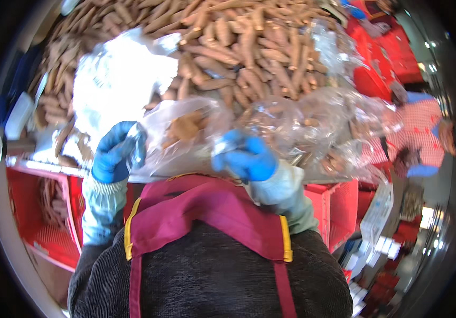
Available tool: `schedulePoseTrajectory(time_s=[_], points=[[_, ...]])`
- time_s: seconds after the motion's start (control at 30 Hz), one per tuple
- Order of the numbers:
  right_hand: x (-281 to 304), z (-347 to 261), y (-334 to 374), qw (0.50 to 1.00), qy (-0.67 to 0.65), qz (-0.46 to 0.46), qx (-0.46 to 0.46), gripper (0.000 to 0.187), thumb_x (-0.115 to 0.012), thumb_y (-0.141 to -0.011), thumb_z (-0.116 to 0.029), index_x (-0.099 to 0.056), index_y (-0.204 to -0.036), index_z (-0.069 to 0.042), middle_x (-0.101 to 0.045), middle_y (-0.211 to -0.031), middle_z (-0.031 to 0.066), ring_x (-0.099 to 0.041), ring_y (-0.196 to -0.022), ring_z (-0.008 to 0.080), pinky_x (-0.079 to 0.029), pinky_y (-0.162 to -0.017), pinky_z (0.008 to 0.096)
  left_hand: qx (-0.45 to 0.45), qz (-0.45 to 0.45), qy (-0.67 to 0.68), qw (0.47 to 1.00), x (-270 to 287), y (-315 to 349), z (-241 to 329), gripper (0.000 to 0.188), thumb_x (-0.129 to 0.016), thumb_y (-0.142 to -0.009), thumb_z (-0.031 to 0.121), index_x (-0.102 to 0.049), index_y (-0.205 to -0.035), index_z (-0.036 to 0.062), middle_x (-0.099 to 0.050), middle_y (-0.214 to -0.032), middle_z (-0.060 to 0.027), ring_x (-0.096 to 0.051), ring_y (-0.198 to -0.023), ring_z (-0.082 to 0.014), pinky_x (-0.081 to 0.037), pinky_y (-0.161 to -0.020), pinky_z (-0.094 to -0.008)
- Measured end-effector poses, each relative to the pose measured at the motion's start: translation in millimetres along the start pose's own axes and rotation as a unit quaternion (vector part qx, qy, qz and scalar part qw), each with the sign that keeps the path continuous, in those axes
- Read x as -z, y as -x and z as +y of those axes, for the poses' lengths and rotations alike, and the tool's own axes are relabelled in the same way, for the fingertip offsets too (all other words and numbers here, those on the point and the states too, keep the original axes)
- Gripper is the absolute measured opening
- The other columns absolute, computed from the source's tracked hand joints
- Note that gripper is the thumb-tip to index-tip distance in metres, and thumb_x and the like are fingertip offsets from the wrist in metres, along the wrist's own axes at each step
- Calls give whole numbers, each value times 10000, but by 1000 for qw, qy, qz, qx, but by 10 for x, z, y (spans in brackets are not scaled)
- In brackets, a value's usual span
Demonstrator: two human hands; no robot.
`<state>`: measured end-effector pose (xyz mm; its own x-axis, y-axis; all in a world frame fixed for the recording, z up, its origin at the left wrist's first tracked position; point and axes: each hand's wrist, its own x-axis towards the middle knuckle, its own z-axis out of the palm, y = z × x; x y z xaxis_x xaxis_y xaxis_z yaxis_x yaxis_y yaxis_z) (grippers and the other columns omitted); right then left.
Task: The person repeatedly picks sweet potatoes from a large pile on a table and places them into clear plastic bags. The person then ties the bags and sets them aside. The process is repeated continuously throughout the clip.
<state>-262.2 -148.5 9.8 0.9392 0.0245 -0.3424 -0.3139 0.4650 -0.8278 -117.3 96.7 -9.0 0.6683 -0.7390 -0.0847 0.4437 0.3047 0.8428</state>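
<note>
Both my hands wear blue gloves with pale green sleeves at the wrists. Between them, on the table's near edge, lies a clear plastic bag [159,119] with brown roots [185,127] inside that look like sweet potatoes. My left hand [115,152] is closed, its fingers pinching the bag's left edge. My right hand [249,158] is closed too, at the bag's right side; motion blurs its fingertips, and a bit of clear plastic shows at them.
A large heap of sweet potatoes [222,53] covers the table behind the bag. White plastic bags [119,79] lie at left, filled clear bags [302,119] at right. Red crates [53,212] stand below the table edge. A person in a checked red top [416,130] is at far right.
</note>
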Motion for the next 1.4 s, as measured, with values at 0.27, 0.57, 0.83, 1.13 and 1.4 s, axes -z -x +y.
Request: schedulePoseTrajectory(time_s=[0.27,0.57,0.83,1.13,1.4], points=[[120,-871,-78,970,-116,13,215,81,-496,-722,-13,-508,-783,-65,-434,-532,6,-330,-346,68,-226,-320,196,1,-3,29,1000,-68,2,-63,231,-546,-772,72,-497,-979,-17,-570,-752,-78,-536,-562,-119,-422,-479,-206],[824,-2088,235,943,2,46,330,101,-453,-831,-143,-443,-833,-43,-393,-683,20,-272,-379,60,-241,-355,211,-13,-81,66,994,-98,0,-280,346,-496,-821,221,-475,-1054,-34,-562,-835,-117,-546,-758,-178,-438,-688,-268],[1937,-1759,263,775,131,500,363,51,-549,-747,-128,-545,-725,-83,-528,-567,25,-317,-337,53,-199,-300,196,49,-22,111,992,109,21,-535,281,-466,-840,178,-504,-1031,-25,-580,-841,-96,-550,-747,-160,-437,-706,-261],[1862,-890,-7,636,344,492,486,220,-509,-766,-41,-527,-978,11,-573,-872,94,-519,-721,121,-397,-610,176,123,-16,120,985,189,-102,-790,267,-470,-844,186,-517,-994,-29,-581,-827,-89,-552,-743,-148,-440,-712,-246],[1398,552,-1962,761,494,295,301,319,-408,-837,-141,-478,-1097,30,-521,-1078,186,-494,-998,287,-368,-876,304,138,-35,92,986,119,-198,-796,249,-446,-855,178,-525,-974,-26,-578,-825,-89,-550,-742,-146,-441,-708,-245]])
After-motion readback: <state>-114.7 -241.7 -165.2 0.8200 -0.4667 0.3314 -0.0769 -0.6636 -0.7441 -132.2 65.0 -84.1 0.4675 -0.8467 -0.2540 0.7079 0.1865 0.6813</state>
